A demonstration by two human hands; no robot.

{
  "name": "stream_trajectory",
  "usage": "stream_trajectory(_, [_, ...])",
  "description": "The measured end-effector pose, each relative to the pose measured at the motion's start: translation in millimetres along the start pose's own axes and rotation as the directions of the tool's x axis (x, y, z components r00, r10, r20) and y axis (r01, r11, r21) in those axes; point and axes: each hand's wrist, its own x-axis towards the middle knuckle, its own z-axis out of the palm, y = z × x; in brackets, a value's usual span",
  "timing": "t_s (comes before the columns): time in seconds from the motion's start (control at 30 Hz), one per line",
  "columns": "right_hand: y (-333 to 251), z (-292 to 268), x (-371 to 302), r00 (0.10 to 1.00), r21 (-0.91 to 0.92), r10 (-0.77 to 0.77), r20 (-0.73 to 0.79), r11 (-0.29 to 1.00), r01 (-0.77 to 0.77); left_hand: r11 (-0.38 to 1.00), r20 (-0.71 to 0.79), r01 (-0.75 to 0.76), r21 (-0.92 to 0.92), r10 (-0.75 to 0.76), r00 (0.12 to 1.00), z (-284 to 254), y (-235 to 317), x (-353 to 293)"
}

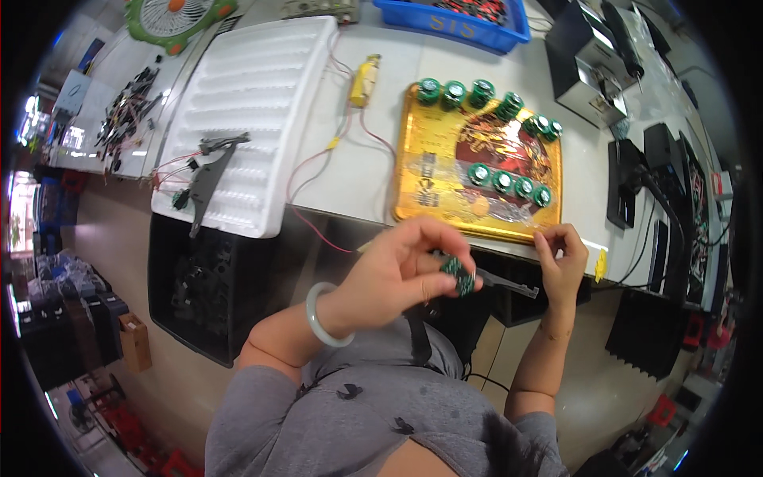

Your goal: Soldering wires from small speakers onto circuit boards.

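My left hand (397, 270), with a pale bangle at the wrist, pinches a small round green circuit board (458, 276) between thumb and fingers, above my lap. A dark grey plastic strip (513, 285) shows just right of the board; whether the hand holds it or it lies below, I cannot tell. At the table's front edge, my right hand (563, 258) is closed in a pinch by the near right corner of a gold tin lid (413, 175). What those fingertips hold, if anything, is hidden. Several green cylindrical parts (482, 92) with silvery tops stand in two rows on the lid.
Left on the table is a white foam tray (254, 87) bearing a black plastic part (211, 187) with wires. A yellow-wrapped piece (365, 81) trails red wires. Behind are a blue bin (461, 28) and a green fan (171, 20). A black crate (195, 286) stands below the table edge.
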Motion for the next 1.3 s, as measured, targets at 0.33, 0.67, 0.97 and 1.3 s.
stream_trajectory(0.33, [-130,125,79,0.837,0.020,-0.466,0.285,0.876,0.481,0.640,0.061,-0.190,0.744,0.219,0.974,-51,4,-85])
stream_trajectory(0.67, [-138,206,170,0.876,-0.332,-0.242,0.417,0.857,0.394,0.972,-0.440,0.008,-0.235,-0.113,0.891,-85,-10,-100])
stream_trajectory(0.97, [-142,101,40,0.884,0.367,-0.466,-0.021,0.819,0.441,0.767,-0.278,0.001,-0.642,-0.234,0.932,-83,-5,-90])
stream_trajectory(1.3, [-80,79,-61,0.469,0.409,0.035,0.883,0.435,-0.802,0.886,-0.307,-0.039,-0.462,-0.119,0.944,-70,-19,-68])
